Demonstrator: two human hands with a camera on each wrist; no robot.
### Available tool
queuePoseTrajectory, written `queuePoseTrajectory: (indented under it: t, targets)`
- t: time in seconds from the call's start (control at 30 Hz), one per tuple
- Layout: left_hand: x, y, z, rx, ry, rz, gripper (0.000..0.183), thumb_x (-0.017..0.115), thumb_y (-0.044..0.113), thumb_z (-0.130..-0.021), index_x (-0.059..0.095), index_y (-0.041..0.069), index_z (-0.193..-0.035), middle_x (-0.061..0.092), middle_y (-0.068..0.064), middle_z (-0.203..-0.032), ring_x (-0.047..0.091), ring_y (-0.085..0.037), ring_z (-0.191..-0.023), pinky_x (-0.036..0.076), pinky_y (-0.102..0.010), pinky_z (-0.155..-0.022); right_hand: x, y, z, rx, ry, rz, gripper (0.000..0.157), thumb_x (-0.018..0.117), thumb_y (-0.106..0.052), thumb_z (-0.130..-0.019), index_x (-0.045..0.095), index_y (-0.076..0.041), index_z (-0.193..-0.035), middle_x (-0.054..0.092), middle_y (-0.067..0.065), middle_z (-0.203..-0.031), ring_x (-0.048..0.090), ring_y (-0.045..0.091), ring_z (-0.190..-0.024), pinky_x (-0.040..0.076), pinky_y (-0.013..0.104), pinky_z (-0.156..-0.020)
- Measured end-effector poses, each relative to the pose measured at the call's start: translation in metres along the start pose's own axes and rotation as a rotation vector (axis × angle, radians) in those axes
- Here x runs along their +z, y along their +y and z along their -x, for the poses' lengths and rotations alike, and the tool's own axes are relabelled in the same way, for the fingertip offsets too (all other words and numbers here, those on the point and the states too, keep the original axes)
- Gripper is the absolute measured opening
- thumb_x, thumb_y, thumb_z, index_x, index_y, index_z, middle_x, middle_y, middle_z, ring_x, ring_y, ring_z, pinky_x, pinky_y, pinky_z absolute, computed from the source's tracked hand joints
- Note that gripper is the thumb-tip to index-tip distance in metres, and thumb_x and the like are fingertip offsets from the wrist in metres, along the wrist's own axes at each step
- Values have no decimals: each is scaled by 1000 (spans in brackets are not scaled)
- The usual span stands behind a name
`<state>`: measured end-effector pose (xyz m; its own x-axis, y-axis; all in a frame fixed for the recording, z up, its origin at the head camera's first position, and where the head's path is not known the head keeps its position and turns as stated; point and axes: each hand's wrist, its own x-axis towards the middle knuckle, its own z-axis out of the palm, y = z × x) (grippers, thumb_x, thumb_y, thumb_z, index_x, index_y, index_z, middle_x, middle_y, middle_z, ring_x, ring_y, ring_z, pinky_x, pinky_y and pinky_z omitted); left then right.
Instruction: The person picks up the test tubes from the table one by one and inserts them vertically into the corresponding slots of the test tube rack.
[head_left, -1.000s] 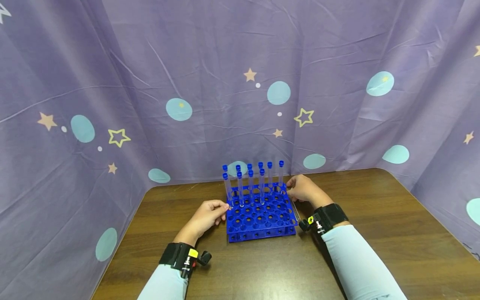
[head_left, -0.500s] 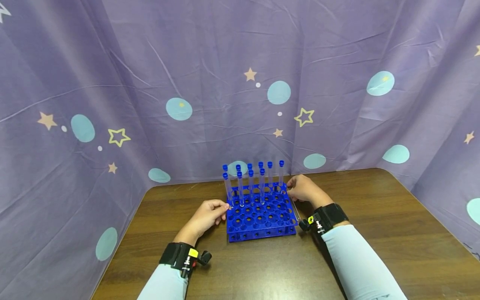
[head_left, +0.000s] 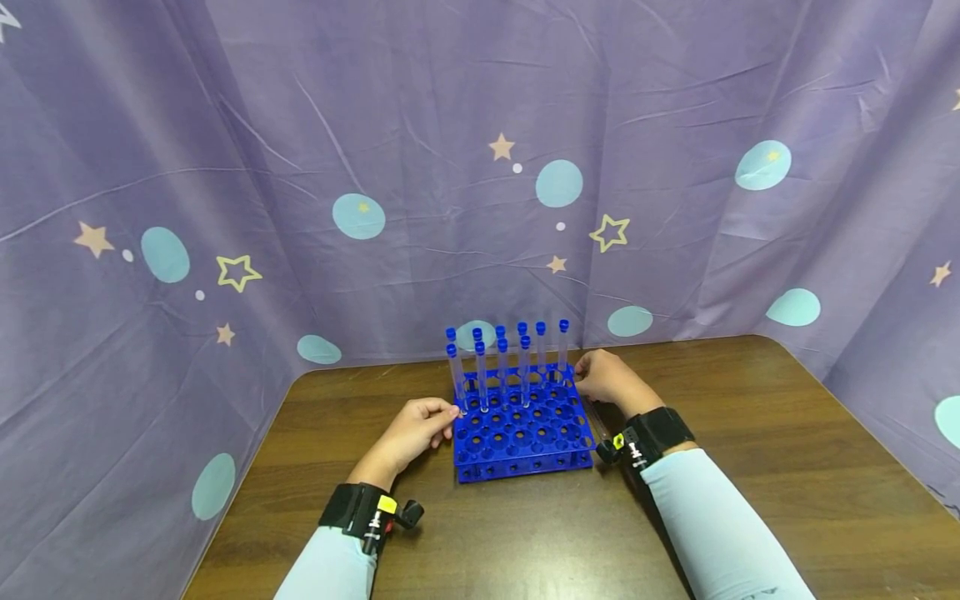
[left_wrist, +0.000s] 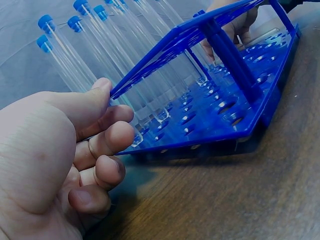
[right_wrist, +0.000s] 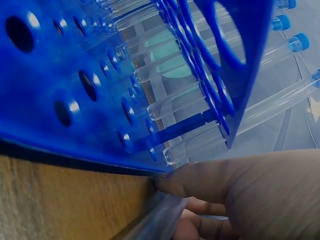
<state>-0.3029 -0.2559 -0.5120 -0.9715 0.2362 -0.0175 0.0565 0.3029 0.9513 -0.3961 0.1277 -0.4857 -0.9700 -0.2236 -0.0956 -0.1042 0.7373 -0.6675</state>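
Note:
A blue test tube rack point(head_left: 521, 437) stands on the table, its top plate full of round holes. Several clear test tubes with blue caps point(head_left: 525, 367) stand upright in its back rows. At the rack's left side my left hand point(head_left: 420, 429) pinches the edge of the top plate between thumb and index finger, the other fingers curled below. My right hand point(head_left: 606, 382) is at the back right corner, its thumb against the rack's lower edge in the right wrist view. In its fingers is a clear test tube point(right_wrist: 157, 220), slanting along the rack's right side; its far end is hidden.
The brown wooden table point(head_left: 517, 533) extends in front of the rack and to both sides. Behind the table hangs a purple curtain point(head_left: 420, 167) with stars and teal ovals, close to the rack's back. Each wrist wears a black strap point(head_left: 352, 510) with a small camera.

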Motion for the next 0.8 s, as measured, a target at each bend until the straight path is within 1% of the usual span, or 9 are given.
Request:
queuePoseTrajectory:
  t: [0.3, 0.57, 0.73, 0.8]
  targets:
    - [0, 0, 0, -4, -2, 4, 32, 66, 23, -117, 77, -7, -116, 65, 2, -76, 54, -8, -60, 50, -24, -59, 1, 3, -4, 3, 1, 4, 37, 88, -15, -96, 74, 6, -123, 78, 21, -117, 76, 19, -75, 64, 31, -64]
    - [0, 1, 0, -4, -3, 2, 32, 67, 23, -117, 77, -8, -117, 65, 1, -77, 54, -8, -60, 50, -23, -59, 0, 2, -5, 12, -6, -9, 36, 87, -15, -98, 74, 5, -124, 77, 24, -123, 77, 21, -78, 66, 32, -68]
    - [0, 2, 1, -7, 0, -2, 32, 66, 23, -117, 77, -7, -116, 66, 1, -77, 54, -8, -60, 49, -23, -59, 1, 2, -5, 13, 1, -6, 33, 86, -15, -98, 74, 4, -122, 78, 22, -122, 76, 20, -77, 65, 32, -68]
    - [0, 2, 1, -12, 1, -7, 32, 66, 23, -117, 77, -7, -116, 65, 1, -77, 54, -8, -60, 49, -23, -59, 1, 2, -4, 13, 2, 2, 32, 84, -16, -98, 74, 3, -122, 79, 20, -116, 76, 20, -76, 65, 32, -67]
